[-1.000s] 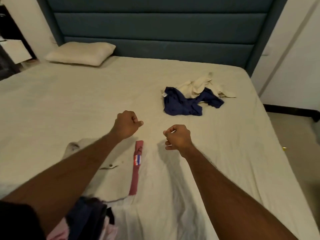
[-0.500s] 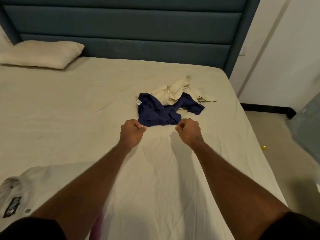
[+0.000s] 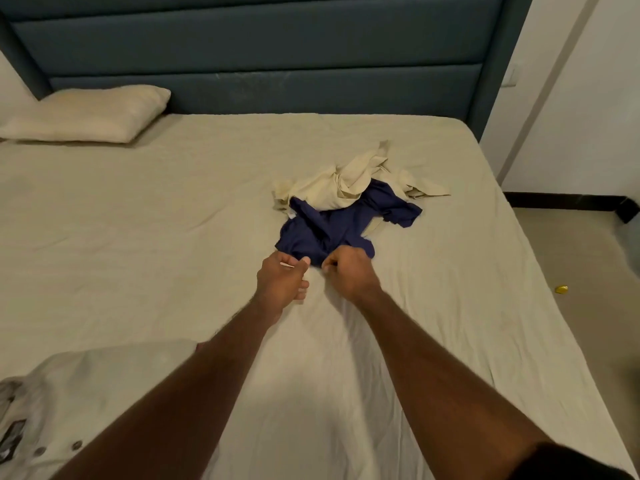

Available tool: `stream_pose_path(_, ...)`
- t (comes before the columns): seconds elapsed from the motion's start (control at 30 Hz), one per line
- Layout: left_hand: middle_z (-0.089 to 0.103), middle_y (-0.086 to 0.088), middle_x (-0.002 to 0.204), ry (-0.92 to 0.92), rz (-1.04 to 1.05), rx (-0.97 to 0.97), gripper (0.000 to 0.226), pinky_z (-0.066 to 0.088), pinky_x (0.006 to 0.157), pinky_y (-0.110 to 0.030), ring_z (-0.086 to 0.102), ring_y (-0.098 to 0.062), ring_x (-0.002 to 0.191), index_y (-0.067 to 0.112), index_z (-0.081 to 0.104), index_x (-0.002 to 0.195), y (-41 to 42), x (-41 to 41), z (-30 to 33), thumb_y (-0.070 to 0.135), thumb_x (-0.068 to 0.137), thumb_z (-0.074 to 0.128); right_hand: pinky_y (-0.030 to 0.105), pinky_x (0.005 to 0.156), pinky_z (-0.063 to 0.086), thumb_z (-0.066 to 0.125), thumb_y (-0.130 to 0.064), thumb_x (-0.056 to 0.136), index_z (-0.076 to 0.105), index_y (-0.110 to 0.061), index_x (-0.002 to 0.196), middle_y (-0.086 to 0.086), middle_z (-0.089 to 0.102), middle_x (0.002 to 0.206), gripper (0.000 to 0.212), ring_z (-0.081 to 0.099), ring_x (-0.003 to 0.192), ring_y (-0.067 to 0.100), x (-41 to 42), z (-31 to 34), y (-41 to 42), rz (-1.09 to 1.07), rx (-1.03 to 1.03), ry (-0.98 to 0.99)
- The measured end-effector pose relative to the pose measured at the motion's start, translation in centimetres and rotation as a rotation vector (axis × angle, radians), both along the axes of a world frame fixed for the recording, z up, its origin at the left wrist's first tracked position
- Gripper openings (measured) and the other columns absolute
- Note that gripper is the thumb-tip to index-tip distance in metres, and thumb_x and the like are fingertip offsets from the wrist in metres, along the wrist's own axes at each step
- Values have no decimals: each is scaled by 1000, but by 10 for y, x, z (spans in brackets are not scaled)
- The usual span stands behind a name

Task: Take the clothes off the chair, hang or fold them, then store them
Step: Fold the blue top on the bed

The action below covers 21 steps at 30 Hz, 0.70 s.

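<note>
A crumpled navy garment [image 3: 332, 226] lies on the bed sheet [image 3: 156, 237], right of centre. A cream garment [image 3: 346, 181] is bunched partly over its far side. My left hand [image 3: 282, 280] pinches the navy garment's near left corner, with a white tag showing between thumb and fingers. My right hand [image 3: 346, 271] is closed as a fist on the garment's near edge, just beside the left hand. A pale buttoned shirt [image 3: 86, 389] lies flat at the near left, partly under my left forearm.
A cream pillow [image 3: 86, 112] rests at the far left against the dark teal headboard [image 3: 263, 57]. The bed's right edge drops to a beige floor, where a small yellow object [image 3: 561, 289] lies. White walls stand to the right.
Both hands moved forward from above the bare sheet to the navy garment's near edge and closed on it. The view shifted right, so the red strip and dark clothes dropped out of view.
</note>
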<state>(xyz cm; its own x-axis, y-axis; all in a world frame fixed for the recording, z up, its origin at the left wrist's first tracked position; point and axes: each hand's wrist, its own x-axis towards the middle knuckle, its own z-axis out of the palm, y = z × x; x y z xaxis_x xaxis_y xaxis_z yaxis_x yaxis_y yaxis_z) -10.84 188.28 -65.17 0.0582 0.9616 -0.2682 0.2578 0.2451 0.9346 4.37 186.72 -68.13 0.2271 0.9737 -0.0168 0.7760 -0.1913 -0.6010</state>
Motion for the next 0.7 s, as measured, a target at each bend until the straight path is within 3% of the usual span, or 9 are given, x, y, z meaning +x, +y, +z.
stream_pose_path(0.07, 61, -13, 86, -147, 30, -105, 29, 60, 64, -39, 65, -24, 71, 10, 52, 94, -10, 4, -10, 34, 96, 69, 34, 72, 54, 69, -12, 88, 70, -22, 98, -1, 72, 85, 14, 66, 79, 19, -10, -1, -44, 75, 8, 132)
stream_pose_path(0.13, 66, -10, 97, -234, 43, -131, 31, 62, 66, -44, 70, -24, 86, 13, 50, 92, -26, 9, -20, 35, 93, 72, 29, 63, 51, 78, -16, 82, 55, -26, 113, -1, 66, 84, 40, 63, 74, 19, -17, -8, -91, 111, -50, 258)
stream_pose_path(0.23, 67, -11, 118, -284, 72, -87, 48, 62, 77, -54, 71, -28, 100, 13, 48, 121, -53, 11, -30, 12, 86, 80, 20, 65, 47, 84, -20, 77, 57, -23, 124, 0, 66, 90, 54, 64, 78, 17, -16, -17, -139, 72, -127, 271)
stream_pose_path(0.3, 67, -12, 118, -265, 51, -73, 56, 61, 82, -46, 70, -25, 98, 16, 45, 127, -74, 7, -33, -8, 84, 71, 24, 67, 46, 81, -19, 76, 69, -22, 115, -3, 65, 85, 41, 64, 80, 20, -15, -14, -168, 105, -169, 166)
stream_pose_path(0.37, 68, -9, 112, -266, -14, -93, 63, 58, 65, -35, 68, -23, 86, 22, 44, 129, -104, -1, -28, -16, 82, 60, 28, 62, 46, 71, -16, 73, 73, -25, 93, -9, 60, 71, 22, 59, 70, 18, -13, -10, -201, 139, -190, 130)
stream_pose_path(0.4, 69, -9, 107, -255, -59, -105, 65, 52, 54, -32, 66, -23, 77, 26, 45, 130, -121, -6, -25, -16, 81, 56, 28, 59, 45, 65, -16, 70, 70, -28, 81, -13, 57, 65, 17, 55, 64, 14, -11, -9, -220, 134, -208, 139)
stream_pose_path(0.47, 69, -9, 97, -224, -180, -116, 62, 41, 46, -29, 60, -23, 67, 27, 53, 124, -155, -18, -28, -12, 75, 54, 26, 55, 38, 57, -19, 65, 57, -31, 61, -14, 54, 55, 13, 50, 56, 13, -10, -10, -259, 96, -204, 126)
stream_pose_path(0.6, 58, -3, 73, -147, -357, -54, 27, 41, 50, -30, 52, -20, 66, 15, 62, 87, -223, -33, -38, 2, 64, 59, 26, 58, 27, 57, -20, 57, 43, -21, 55, -9, 46, 50, 15, 42, 50, 19, -22, -27, -336, 56, 14, 194)
stream_pose_path(0.7, 56, -4, 77, -166, -419, 97, 17, 43, 62, -21, 52, -10, 71, 13, 61, 81, -260, -35, -35, 3, 67, 66, 30, 59, 35, 68, -27, 62, 42, -25, 50, -12, 47, 58, 28, 49, 61, 12, -26, -35, -370, 0, 148, 299)
